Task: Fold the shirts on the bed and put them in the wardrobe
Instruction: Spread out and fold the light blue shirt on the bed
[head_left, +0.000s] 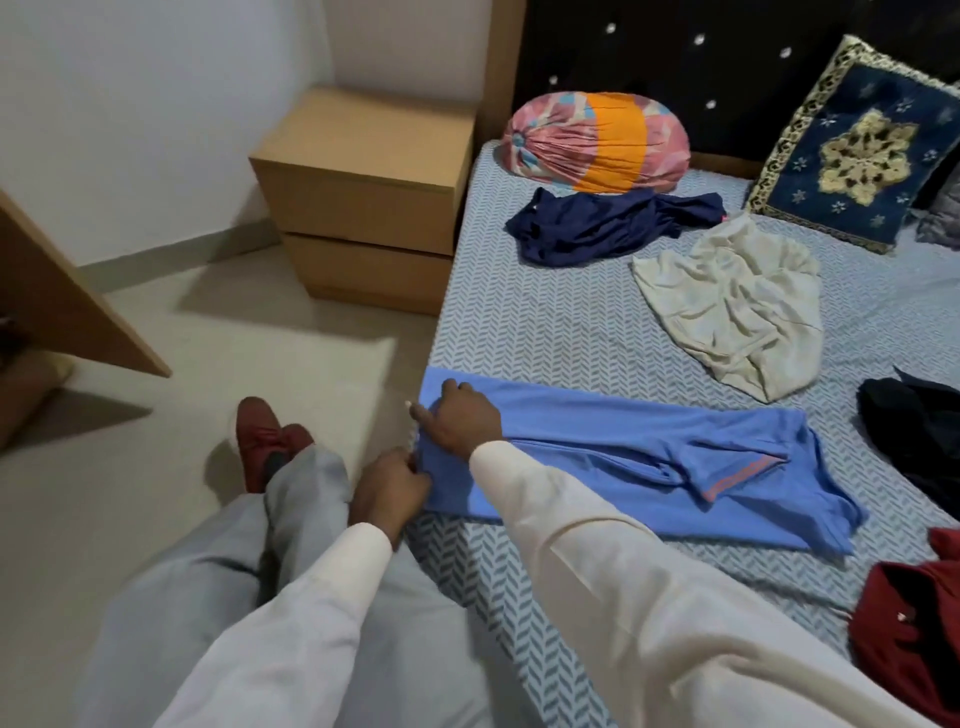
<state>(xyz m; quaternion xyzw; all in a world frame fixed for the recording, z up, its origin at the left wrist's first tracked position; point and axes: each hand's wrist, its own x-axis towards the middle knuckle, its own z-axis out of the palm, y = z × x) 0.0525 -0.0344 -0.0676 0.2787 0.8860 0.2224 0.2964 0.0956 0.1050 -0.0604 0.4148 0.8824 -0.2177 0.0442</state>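
Note:
A light blue shirt (623, 462) lies folded lengthwise into a long strip across the near edge of the bed (545, 322). My left hand (389, 488) pinches its near corner at the bed's edge. My right hand (460, 418) grips the far corner of the same end, knuckles up. Further back lie a crumpled navy shirt (597, 228) and a crumpled cream shirt (737, 306). A black garment (914, 431) and a dark red garment (909, 623) sit at the right edge. The wardrobe's wooden door edge (62, 296) shows at far left.
A wooden bedside cabinet (363, 192) stands beside the bed. A pink-and-orange bolster (597, 140) and a navy embroidered cushion (852, 150) rest against the dark headboard. My grey trouser legs and a red shoe (260, 436) are over the tiled floor.

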